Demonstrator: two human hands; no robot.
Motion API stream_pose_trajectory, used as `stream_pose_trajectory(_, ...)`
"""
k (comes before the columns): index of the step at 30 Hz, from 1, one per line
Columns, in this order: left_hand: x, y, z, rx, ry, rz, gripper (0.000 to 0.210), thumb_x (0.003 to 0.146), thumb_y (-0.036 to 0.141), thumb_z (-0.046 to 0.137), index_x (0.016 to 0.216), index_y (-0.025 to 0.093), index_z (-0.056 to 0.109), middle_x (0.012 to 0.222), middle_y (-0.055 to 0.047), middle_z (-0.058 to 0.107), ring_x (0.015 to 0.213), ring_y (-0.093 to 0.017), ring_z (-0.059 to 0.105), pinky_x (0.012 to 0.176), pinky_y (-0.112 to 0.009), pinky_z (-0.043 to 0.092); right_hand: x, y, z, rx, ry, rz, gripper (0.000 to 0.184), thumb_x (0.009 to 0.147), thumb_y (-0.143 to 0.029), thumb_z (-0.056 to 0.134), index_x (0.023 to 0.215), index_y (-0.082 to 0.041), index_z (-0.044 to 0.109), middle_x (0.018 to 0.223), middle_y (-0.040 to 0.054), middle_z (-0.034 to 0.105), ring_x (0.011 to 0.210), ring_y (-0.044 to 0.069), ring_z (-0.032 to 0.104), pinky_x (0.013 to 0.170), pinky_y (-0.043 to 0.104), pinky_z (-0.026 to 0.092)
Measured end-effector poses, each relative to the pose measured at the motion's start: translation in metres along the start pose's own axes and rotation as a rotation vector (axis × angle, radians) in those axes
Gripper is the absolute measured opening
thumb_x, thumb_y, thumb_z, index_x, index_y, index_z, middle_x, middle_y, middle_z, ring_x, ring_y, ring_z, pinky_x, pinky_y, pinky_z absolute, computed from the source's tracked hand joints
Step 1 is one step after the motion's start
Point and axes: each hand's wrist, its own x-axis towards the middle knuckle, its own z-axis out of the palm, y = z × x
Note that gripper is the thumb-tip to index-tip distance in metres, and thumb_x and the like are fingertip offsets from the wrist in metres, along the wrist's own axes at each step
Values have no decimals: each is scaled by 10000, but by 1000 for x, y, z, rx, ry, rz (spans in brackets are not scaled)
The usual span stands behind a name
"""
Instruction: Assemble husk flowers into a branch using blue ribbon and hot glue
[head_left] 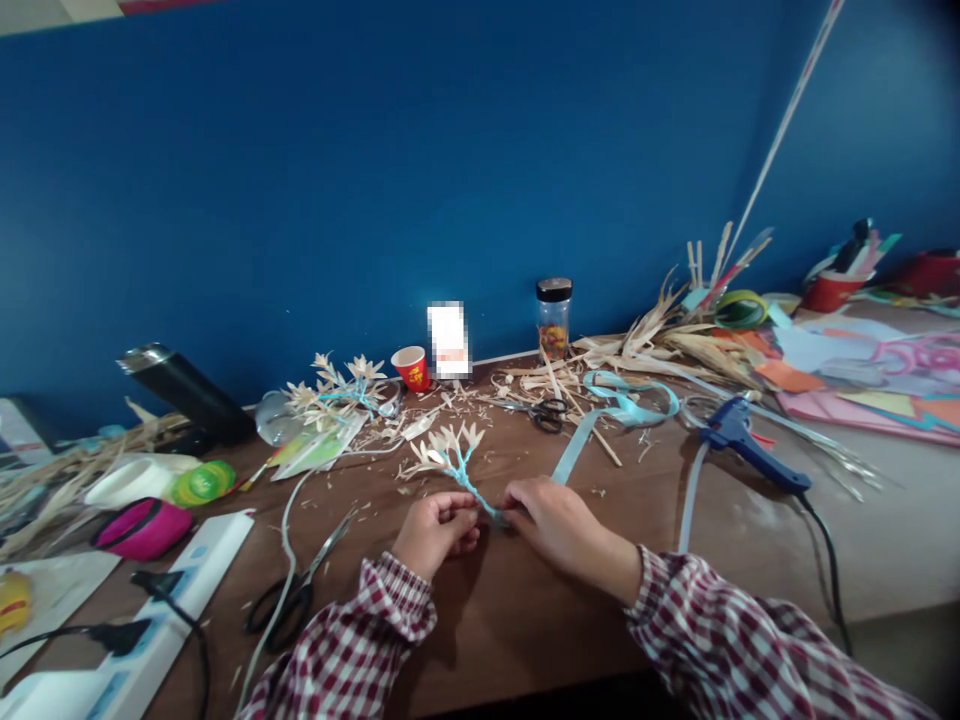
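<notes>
A small bunch of pale dried-husk flowers [450, 452] lies low over the table, its stem [478, 496] wrapped in light blue ribbon. My left hand [439, 532] is closed, with thumb and fingertips pinched at the left side of the stem. The lower end of that stem is between the curled fingers of my right hand [559, 520], which partly hide it. Beyond my right hand, a loose length of light blue ribbon [576, 447] runs back into a curled heap. A second husk flower bunch [349, 385] rests farther back on the left.
Black-handled scissors [289, 600] lie left of my left hand, beside a white power strip [176, 610]. On the right is a blue glue gun [750, 445] with its cord. Small scissors [550, 413], a red paper cup [411, 370], a jar [553, 320] and dried husks [645, 345] are farther back.
</notes>
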Motion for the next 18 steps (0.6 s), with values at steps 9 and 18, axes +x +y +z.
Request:
stream_pose_trajectory(9, -12, -2, -6, 807, 91, 419, 249, 805, 341, 491, 800, 162, 664, 672, -45, 688, 614, -174, 636, 592, -275, 478, 0, 1, -4, -75, -17, -4, 92, 838, -209, 531, 855, -195, 620, 850, 37, 665, 832, 172, 589, 761, 256, 403)
stream_pose_trajectory(18, -25, 2, 7, 879, 83, 799, 245, 866, 326, 448, 958, 219, 648, 933, -39, 686, 852, -160, 632, 759, -259, 474, -33, -7, -36, -27, 52, 24, 219, 927, -263, 402, 865, -197, 601, 783, 24, 661, 728, 144, 607, 652, 222, 401)
